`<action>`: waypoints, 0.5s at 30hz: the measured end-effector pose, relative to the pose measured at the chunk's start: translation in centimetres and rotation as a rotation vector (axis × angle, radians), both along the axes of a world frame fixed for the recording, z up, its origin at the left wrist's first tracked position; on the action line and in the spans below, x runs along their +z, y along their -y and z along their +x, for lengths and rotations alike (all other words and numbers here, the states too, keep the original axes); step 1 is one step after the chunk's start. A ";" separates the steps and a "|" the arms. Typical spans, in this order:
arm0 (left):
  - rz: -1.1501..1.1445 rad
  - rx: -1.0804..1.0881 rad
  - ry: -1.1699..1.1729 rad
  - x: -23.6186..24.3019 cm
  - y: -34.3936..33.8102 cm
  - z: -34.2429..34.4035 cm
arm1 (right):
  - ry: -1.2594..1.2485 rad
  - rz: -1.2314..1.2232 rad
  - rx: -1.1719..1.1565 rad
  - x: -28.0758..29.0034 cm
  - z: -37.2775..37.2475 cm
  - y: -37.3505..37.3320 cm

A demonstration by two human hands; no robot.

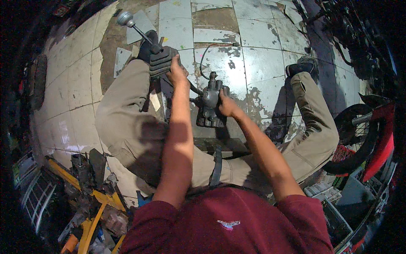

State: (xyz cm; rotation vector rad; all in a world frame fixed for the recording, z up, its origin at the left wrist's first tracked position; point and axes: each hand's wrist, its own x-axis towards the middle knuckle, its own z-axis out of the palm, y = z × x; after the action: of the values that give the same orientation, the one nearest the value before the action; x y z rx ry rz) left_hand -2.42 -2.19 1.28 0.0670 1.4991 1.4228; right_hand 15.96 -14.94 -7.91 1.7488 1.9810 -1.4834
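A dark lever assembly lies across my front, between my legs. Its ribbed grey rubber boot [162, 63] is in the grip of my left hand [177, 73], thumb on top and the other fingers mostly hidden. Beyond the boot, a thin metal rod [142, 34] slants up to the far left and ends in a silver round knob [125, 18]. A dark bar runs from under my left hand to a black metal housing [210, 99] with several stubby round ports. My right hand [229, 105] is closed on the right side of that housing. A thin black cable [201, 61] curves away from it.
Worn pale tiles [266, 59] with peeling patches cover the floor. At the lower left lies a heap of greasy metal parts and yellow bars [98, 197]. A black tyre [359, 158] and a red panel [382, 139] stand at the right, above a grey crate [338, 209].
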 end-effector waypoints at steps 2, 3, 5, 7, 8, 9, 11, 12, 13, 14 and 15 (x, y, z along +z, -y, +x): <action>0.014 0.011 0.001 -0.7 -0.1 -0.3 | 0.012 -0.048 -0.047 2.1 -1.1 -1.2; 0.016 0.005 0.005 -0.9 -0.1 -0.3 | -0.075 0.101 -0.086 1.3 -1.4 0.6; -0.018 0.030 0.012 -0.3 -0.4 -0.3 | -0.181 0.163 -0.065 1.4 -0.9 1.5; -0.035 0.027 0.009 -0.3 0.0 -0.3 | -0.141 0.083 0.001 0.8 0.0 1.0; -0.023 0.014 0.002 -0.4 -0.1 -0.2 | -0.122 0.091 0.009 0.3 0.2 0.1; -0.008 0.004 -0.003 -0.6 -0.2 -0.2 | -0.101 0.101 0.019 -0.1 0.4 -0.8; -0.024 0.001 0.015 -1.1 -0.2 -0.3 | -0.082 0.220 0.040 -0.7 0.1 -0.3; -0.036 0.004 0.017 -1.5 -0.1 -0.7 | -0.085 0.192 0.021 0.0 -0.4 1.2; -0.025 0.024 0.004 -1.2 -0.4 -0.8 | -0.086 0.180 0.010 1.5 -0.7 2.0; -0.017 0.039 -0.007 -0.9 -0.4 -0.5 | -0.086 0.165 -0.006 2.5 -0.7 2.2; -0.017 0.045 -0.015 -0.7 -0.2 -0.2 | -0.067 0.124 0.001 2.2 -0.7 1.2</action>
State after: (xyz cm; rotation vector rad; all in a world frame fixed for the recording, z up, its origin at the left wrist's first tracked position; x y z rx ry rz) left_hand -2.59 -1.96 0.56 0.0330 1.5336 1.4480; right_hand 15.26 -16.18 -5.74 1.7658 2.1497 -1.4674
